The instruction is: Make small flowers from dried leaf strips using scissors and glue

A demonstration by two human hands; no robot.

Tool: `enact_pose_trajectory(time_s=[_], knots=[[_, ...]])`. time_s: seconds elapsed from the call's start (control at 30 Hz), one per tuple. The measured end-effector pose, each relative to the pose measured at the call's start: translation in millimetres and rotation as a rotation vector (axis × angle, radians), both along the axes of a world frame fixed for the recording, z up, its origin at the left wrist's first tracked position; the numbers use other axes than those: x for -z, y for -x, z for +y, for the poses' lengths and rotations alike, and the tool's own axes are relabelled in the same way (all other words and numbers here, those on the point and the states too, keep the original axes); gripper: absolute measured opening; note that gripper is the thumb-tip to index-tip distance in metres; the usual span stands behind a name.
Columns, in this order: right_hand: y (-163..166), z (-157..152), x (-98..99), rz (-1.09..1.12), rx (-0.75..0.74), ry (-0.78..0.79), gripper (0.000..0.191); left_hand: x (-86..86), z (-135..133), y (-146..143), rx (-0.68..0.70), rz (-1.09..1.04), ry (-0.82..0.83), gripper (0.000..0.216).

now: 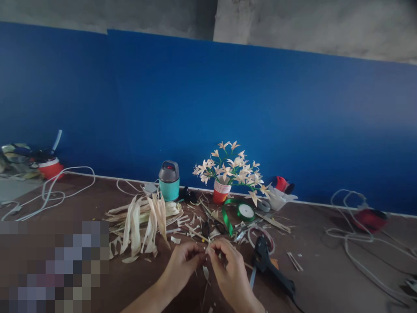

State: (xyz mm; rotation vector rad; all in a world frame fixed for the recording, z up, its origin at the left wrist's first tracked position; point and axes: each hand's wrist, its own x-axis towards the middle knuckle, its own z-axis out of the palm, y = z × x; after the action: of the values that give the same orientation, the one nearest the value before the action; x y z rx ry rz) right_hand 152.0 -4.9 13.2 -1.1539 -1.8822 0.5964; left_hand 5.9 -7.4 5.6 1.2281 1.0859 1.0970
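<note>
Low in the middle, my left hand (183, 266) and my right hand (229, 268) meet at the fingertips, both pinched closed. A small pale strip (209, 244) shows between them, mostly hidden by the fingers; it resembles the dried husk nearby. Just beyond my hands lie dark-handled scissors (219, 226) among pale scraps. To the left is a pile of dried corn husks (148, 217). A black glue gun (272, 267) rests right of my right hand, near a roll of tape (260, 239).
Pale handmade flowers (239, 167) stand in a red-and-white paper cup (221, 191). A green ribbon spool (246, 211) sits beside it, and a turquoise container (169, 184) stands left. White cables (355, 243) loop at both sides. A blue panel (163, 95) borders the back; the lower-left corner is pixelated.
</note>
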Motion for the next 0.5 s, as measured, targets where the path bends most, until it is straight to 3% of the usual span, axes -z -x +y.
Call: enact_pose_trajectory(time_s=[0.27, 0.37, 0.5], knots=[[1.5, -1.8, -3.3, 0.053, -0.006, 0.013, 0.011, 8.1, 1.3, 2.1, -0.014, -0.019, 0.026, 0.023], [3.6, -3.2, -3.9, 0.157, 0.041, 0.084, 0.002, 9.0, 1.3, 3.1, -0.002, -0.084, 0.038, 0.024], [4.9, -1.9, -0.5, 0.312, 0.031, 0.219, 0.011, 9.3, 0.5, 4.4, 0.022, -0.156, 0.037, 0.027]])
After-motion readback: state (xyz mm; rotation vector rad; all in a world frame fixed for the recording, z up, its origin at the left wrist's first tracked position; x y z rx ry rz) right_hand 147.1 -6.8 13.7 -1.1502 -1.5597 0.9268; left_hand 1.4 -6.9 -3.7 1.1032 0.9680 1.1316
